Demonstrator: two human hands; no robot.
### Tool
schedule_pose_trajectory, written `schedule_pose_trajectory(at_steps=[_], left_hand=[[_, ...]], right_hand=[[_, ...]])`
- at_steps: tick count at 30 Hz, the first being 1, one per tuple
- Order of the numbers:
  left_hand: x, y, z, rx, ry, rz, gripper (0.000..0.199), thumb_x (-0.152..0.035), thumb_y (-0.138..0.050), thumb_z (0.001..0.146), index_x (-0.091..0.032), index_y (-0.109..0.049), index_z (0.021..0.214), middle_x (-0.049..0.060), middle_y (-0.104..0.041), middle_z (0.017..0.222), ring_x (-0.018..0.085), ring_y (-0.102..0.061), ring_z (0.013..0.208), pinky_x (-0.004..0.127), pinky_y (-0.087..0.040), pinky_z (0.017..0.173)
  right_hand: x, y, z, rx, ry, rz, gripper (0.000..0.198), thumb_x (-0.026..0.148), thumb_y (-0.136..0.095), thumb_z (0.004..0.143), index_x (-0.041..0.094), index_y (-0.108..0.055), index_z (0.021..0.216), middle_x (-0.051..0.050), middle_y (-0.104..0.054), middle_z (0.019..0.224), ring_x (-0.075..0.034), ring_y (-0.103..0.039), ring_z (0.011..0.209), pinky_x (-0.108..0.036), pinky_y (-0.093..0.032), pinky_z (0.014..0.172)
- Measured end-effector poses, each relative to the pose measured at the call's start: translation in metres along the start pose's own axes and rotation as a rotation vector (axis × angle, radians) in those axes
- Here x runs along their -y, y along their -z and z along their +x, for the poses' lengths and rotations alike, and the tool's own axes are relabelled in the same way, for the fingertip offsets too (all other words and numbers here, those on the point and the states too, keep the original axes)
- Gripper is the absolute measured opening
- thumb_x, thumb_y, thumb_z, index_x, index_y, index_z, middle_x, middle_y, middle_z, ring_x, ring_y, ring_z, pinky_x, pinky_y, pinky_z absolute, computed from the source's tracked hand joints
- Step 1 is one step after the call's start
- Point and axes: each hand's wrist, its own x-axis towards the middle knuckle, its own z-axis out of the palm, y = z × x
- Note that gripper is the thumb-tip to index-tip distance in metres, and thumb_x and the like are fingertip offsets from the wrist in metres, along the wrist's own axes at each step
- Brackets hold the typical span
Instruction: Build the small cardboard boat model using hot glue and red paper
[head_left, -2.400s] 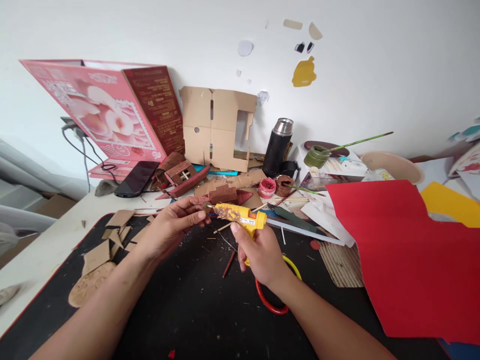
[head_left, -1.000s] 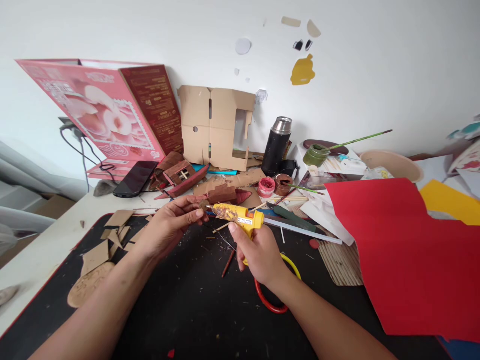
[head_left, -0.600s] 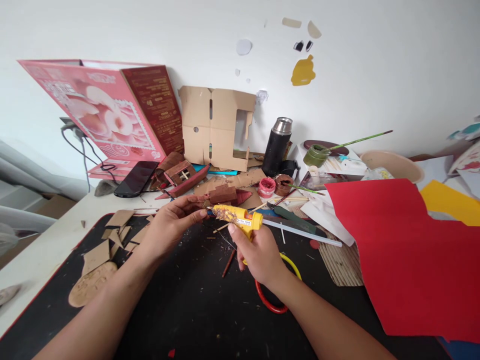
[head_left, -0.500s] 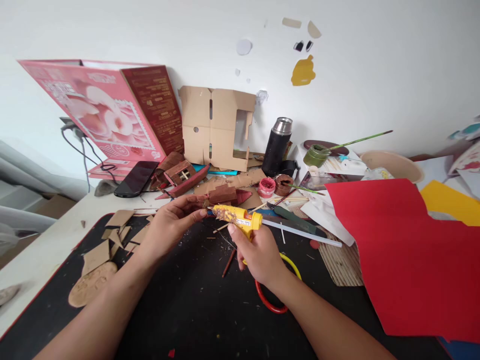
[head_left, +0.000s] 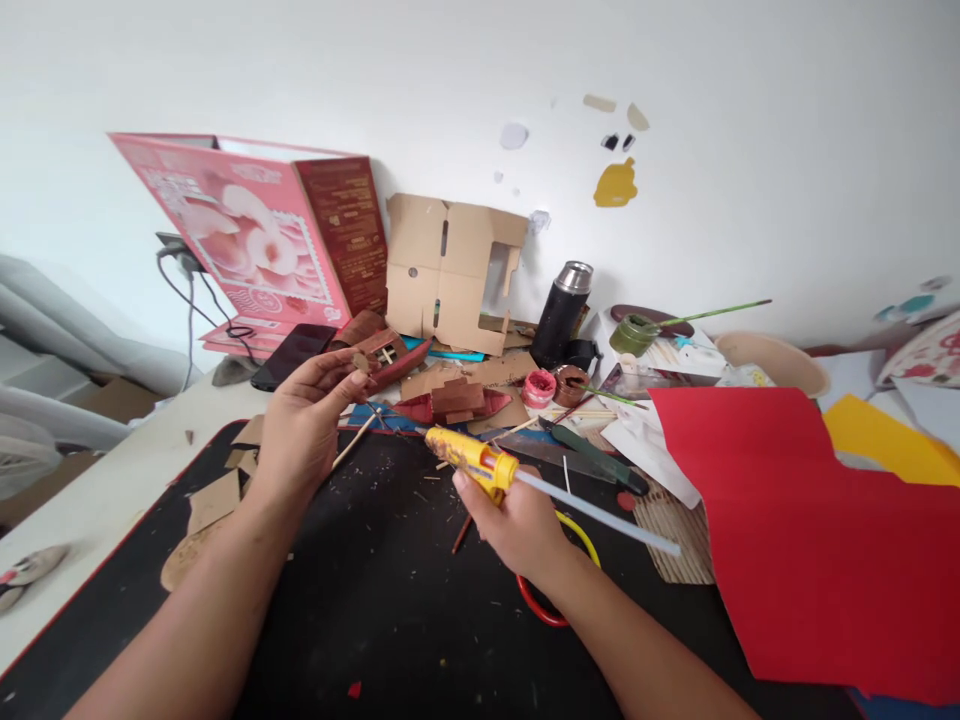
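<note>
Left hand (head_left: 302, 420) withdrawn, glue gun (head_left: 466, 453) angled leftward

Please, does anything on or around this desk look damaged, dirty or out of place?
Yes. The yellow glue gun in the right hand has brownish residue crusted around its front. Small scraps litter the black mat. On the white wall behind, irregular patches stand out; I cannot tell whether they are stickers or damage.
</note>
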Motion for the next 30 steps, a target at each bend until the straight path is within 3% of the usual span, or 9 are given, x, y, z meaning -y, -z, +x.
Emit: schedule_pose_trajectory(at_steps=[3,7,11,22,30], left_hand=[[-0.007,0.002,0.005,-0.016,0.030,-0.073,0.040,-0.037,-0.097,0.068,-0.019,-0.080,0.099,0.001,-0.076,0.092,0.013,-0.066,0.073,0.024,-0.055,0.070],[-0.010,0.009,0.013,-0.037,0.042,-0.141,0.044,-0.038,-0.098,0.064,-0.018,-0.079,0.098,0.002,-0.077,0.092,0.014,-0.067,0.073,0.025,-0.053,0.066],[-0.008,0.017,0.018,-0.045,0.040,-0.220,0.045,-0.037,-0.099,0.062,-0.017,-0.079,0.097,0.003,-0.077,0.092,0.012,-0.066,0.072,0.023,-0.051,0.064],[-0.015,0.023,0.020,-0.060,0.076,-0.352,0.045,-0.033,-0.102,0.060,-0.017,-0.081,0.097,0.000,-0.076,0.086,0.011,-0.065,0.071,0.020,-0.051,0.063],[-0.015,0.020,0.018,-0.004,0.094,-0.349,0.040,-0.032,-0.103,0.062,-0.018,-0.081,0.093,0.001,-0.077,0.086,0.012,-0.064,0.071,0.023,-0.052,0.064]], right_hand=[[0.009,-0.007,-0.002,0.062,0.121,-0.255,0.036,0.052,-0.053,0.107,0.023,-0.071,0.098,-0.005,-0.075,0.075,-0.022,-0.071,0.068,-0.029,-0.046,0.063],[0.025,-0.021,0.003,0.314,0.293,-0.653,0.022,0.041,-0.065,0.099,0.021,-0.070,0.109,-0.007,-0.083,0.092,-0.024,-0.077,0.077,-0.030,-0.044,0.065],[0.046,-0.032,0.015,0.466,0.324,-0.879,0.019,0.032,-0.064,0.101,0.021,-0.069,0.115,-0.008,-0.084,0.104,-0.026,-0.079,0.089,-0.031,-0.046,0.069],[0.068,-0.058,0.065,0.383,0.379,-0.966,0.028,0.037,-0.056,0.108,0.018,-0.068,0.124,-0.010,-0.083,0.115,-0.030,-0.081,0.102,-0.037,-0.057,0.078],[0.056,-0.075,0.065,0.423,0.409,-0.932,0.035,0.045,-0.053,0.111,0.019,-0.070,0.126,-0.010,-0.082,0.117,-0.030,-0.081,0.100,-0.041,-0.063,0.080]])
